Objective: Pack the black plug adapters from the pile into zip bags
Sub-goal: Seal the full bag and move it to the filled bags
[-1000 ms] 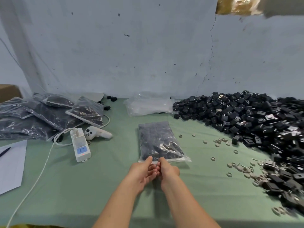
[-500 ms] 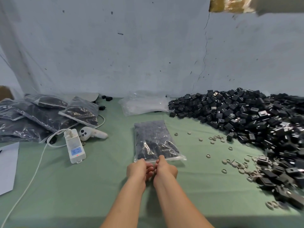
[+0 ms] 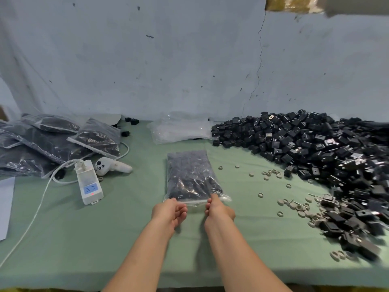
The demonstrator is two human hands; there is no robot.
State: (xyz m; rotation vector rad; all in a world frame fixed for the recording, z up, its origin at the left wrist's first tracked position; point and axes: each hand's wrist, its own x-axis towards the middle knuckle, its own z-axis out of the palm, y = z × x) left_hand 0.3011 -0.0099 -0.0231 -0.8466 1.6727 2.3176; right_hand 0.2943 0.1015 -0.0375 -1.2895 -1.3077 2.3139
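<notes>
A clear zip bag (image 3: 190, 175) filled with black plug adapters lies flat in the middle of the green table (image 3: 130, 234), its zip end toward me. My left hand (image 3: 168, 212) pinches the left part of that near edge. My right hand (image 3: 217, 208) pinches the same edge further right, thumb on top. A big pile of loose black plug adapters (image 3: 315, 152) covers the right side of the table. A stack of empty clear zip bags (image 3: 179, 129) lies at the back by the wall.
Several filled bags (image 3: 52, 142) are heaped at the back left. A white power strip (image 3: 89, 182) with its cable and a white controller (image 3: 111, 167) lie left of centre. Small grey rings (image 3: 271, 173) are scattered before the pile. White paper (image 3: 5, 203) sits at the left edge.
My two hands, close together at the middle of the bag's near edge before, have moved apart along that edge, the left one leftward and the right one rightward.
</notes>
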